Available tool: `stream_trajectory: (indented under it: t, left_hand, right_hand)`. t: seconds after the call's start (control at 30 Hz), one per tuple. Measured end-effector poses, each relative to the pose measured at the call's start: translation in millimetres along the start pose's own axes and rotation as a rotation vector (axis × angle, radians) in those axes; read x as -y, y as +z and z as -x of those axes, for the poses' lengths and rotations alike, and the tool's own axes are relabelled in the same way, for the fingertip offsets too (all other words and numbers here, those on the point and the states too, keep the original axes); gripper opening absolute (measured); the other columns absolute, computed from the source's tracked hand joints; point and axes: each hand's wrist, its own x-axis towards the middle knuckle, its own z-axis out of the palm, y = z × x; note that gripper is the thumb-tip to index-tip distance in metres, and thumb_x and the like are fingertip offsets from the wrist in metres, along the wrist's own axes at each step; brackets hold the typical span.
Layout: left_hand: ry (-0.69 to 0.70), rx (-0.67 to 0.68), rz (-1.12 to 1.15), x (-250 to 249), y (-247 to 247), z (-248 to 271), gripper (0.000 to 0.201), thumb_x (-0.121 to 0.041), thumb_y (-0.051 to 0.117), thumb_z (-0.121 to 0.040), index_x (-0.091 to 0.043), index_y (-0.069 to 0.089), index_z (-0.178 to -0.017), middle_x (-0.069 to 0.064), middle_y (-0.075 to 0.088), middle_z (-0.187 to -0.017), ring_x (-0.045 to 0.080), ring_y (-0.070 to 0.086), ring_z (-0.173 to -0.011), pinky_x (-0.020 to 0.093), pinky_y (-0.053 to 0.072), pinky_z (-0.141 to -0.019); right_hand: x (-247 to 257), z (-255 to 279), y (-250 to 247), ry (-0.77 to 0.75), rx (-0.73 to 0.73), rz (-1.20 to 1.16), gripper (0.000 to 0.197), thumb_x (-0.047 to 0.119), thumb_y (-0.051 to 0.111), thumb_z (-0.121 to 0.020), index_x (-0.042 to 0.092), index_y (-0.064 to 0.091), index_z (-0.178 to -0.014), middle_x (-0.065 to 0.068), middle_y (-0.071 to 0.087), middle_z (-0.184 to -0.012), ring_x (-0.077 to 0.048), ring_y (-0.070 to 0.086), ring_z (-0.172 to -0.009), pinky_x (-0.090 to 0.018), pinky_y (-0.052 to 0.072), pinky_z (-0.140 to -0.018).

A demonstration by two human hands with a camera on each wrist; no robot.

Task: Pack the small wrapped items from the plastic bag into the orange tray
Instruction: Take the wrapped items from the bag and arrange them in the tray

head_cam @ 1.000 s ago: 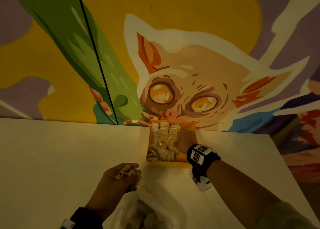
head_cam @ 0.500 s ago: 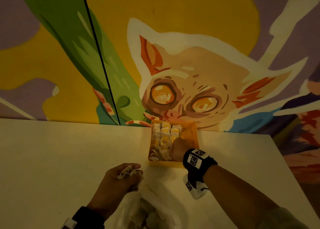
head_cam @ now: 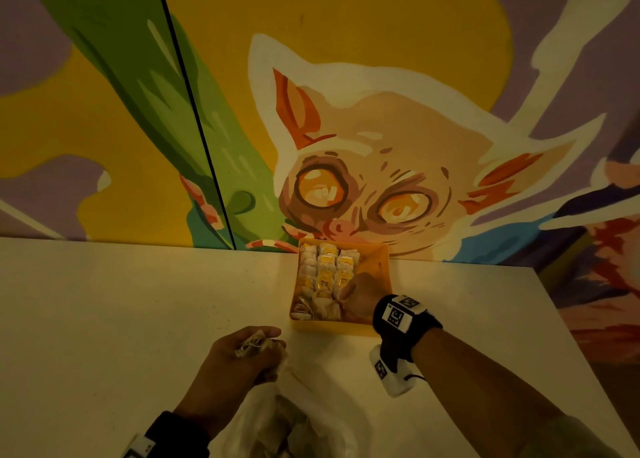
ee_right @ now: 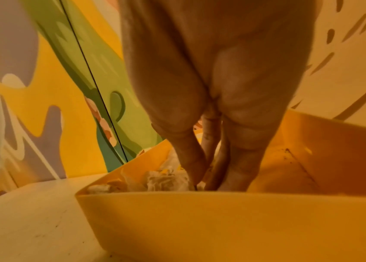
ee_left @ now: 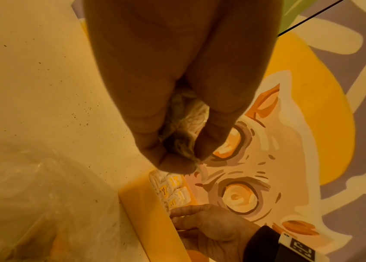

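The orange tray (head_cam: pixel 332 326) stands against the wall, with rows of small wrapped items (head_cam: pixel 325 270) filling its left and middle. My right hand (head_cam: pixel 348 293) reaches down into the tray's near part. Its fingers (ee_right: pixel 233 170) are nearly straight and touch the wrapped items (ee_right: pixel 166 179) there. My left hand (head_cam: pixel 266 339) hovers in front of the tray and grips a crumpled bunch of wrapped items (ee_left: pixel 184 124). The clear plastic bag (head_cam: pixel 287 426) lies below the left hand on the table, with more items inside.
The white table (head_cam: pixel 121 319) ends at a painted wall (head_cam: pixel 381 128) right behind the tray. Its right edge (head_cam: pixel 571 336) runs diagonally close to my right forearm. Dark crumbs speckle the table (ee_left: pixel 76 115) and the tray's bare right corner (ee_right: pixel 289 156).
My right hand has slid from the tray's right side towards its near middle, onto the wrapped items. The left hand has kept its bunch and barely moved.
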Motion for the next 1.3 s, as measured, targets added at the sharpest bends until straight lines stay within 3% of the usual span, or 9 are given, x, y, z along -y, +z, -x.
stream_trajectory:
  t: [0.1, 0.3, 0.4, 0.5, 0.77, 0.87, 1.0, 1.1, 1.3]
  left_hand:
    - [-0.007, 0.01, 0.007, 0, 3, 1, 0.02, 0.001, 0.065, -0.085, -0.01, 0.07, -0.101, 0.012, 0.074, -0.093, 0.028, 0.07, -0.09, 0.032, 0.057, -0.068]
    - [-0.014, 0.022, 0.014, -2, 5, 3, 0.019, 0.0, 0.065, -0.086, -0.009, 0.07, -0.101, 0.013, 0.074, -0.094, 0.028, 0.07, -0.091, 0.032, 0.057, -0.068]
    - [-0.019, 0.022, 0.022, -3, 4, 5, 0.019, 0.001, 0.064, -0.086, -0.009, 0.07, -0.102, 0.012, 0.074, -0.094, 0.026, 0.07, -0.092, 0.032, 0.057, -0.069]
    - [-0.024, 0.018, 0.046, -4, 4, 6, 0.02, 0.0, 0.063, -0.087, -0.007, 0.069, -0.104, 0.014, 0.073, -0.099, 0.027, 0.07, -0.095, 0.034, 0.058, -0.071]
    - [-0.044, 0.037, 0.224, -9, 5, 12, 0.019, -0.009, 0.052, -0.096, -0.004, 0.066, -0.108, 0.017, 0.068, -0.11, 0.031, 0.065, -0.105, 0.038, 0.058, -0.075]
    - [-0.056, 0.033, 0.318, -11, 7, 14, 0.022, -0.009, 0.048, -0.097, 0.0, 0.065, -0.108, 0.023, 0.065, -0.115, 0.034, 0.063, -0.108, 0.039, 0.058, -0.072]
    - [-0.103, -0.003, 0.413, -12, 11, 17, 0.025, -0.012, 0.048, -0.097, 0.002, 0.064, -0.111, 0.027, 0.06, -0.118, 0.039, 0.06, -0.113, 0.04, 0.059, -0.073]
    - [-0.115, 0.034, 0.414, -14, 16, 23, 0.025, -0.01, 0.05, -0.096, 0.002, 0.067, -0.109, 0.024, 0.064, -0.108, 0.035, 0.061, -0.101, 0.043, 0.056, -0.085]
    - [-0.108, 0.027, 0.303, -12, 20, 31, 0.02, -0.004, 0.058, -0.089, -0.001, 0.069, -0.106, 0.018, 0.072, -0.095, 0.028, 0.068, -0.086, 0.046, 0.054, -0.091]
  right_hand:
    - [-7, -3, -5, -0.037, -0.027, 0.08, 0.029, 0.014, 0.06, -0.091, 0.005, 0.064, -0.118, -0.008, 0.057, -0.132, -0.026, 0.054, -0.117, -0.036, 0.047, -0.1]
    - [-9, -12, -4, -0.048, -0.07, -0.041, 0.023, 0.0, 0.054, -0.09, -0.003, 0.068, -0.108, -0.018, 0.062, -0.118, -0.031, 0.059, -0.105, -0.018, 0.04, -0.059]
    - [-11, -12, -2, -0.067, -0.014, 0.009, 0.023, 0.008, 0.056, -0.091, 0.008, 0.069, -0.11, -0.011, 0.062, -0.12, -0.027, 0.059, -0.105, -0.026, 0.052, -0.078]
    - [-16, -14, -1, -0.08, 0.004, 0.041, 0.026, 0.01, 0.054, -0.091, 0.013, 0.068, -0.113, -0.007, 0.061, -0.125, -0.026, 0.056, -0.117, -0.035, 0.048, -0.098]
    - [-11, 0, -7, -0.192, -0.098, -0.029, 0.025, 0.009, 0.056, -0.089, 0.013, 0.066, -0.112, -0.004, 0.06, -0.124, -0.02, 0.056, -0.116, -0.025, 0.045, -0.089]
    - [7, 36, -5, -0.35, -0.2, -0.231, 0.017, 0.01, 0.059, -0.09, 0.019, 0.069, -0.1, 0.005, 0.066, -0.104, -0.011, 0.061, -0.097, -0.015, 0.044, -0.075]
    - [31, 100, 7, -0.552, 0.062, -0.404, 0.006, 0.023, 0.066, -0.091, 0.027, 0.069, -0.093, 0.014, 0.066, -0.083, 0.001, 0.062, -0.073, -0.013, 0.046, -0.062]
    - [33, 127, 22, -0.579, 0.125, -0.373, 0.014, 0.034, 0.07, -0.086, 0.029, 0.068, -0.099, 0.009, 0.064, -0.089, -0.005, 0.064, -0.076, -0.018, 0.049, -0.063]
    - [26, 143, 36, -0.515, 0.044, -0.451, 0.016, 0.022, 0.076, -0.082, 0.037, 0.068, -0.084, 0.006, 0.061, -0.084, -0.025, 0.067, -0.074, -0.038, 0.059, -0.062]
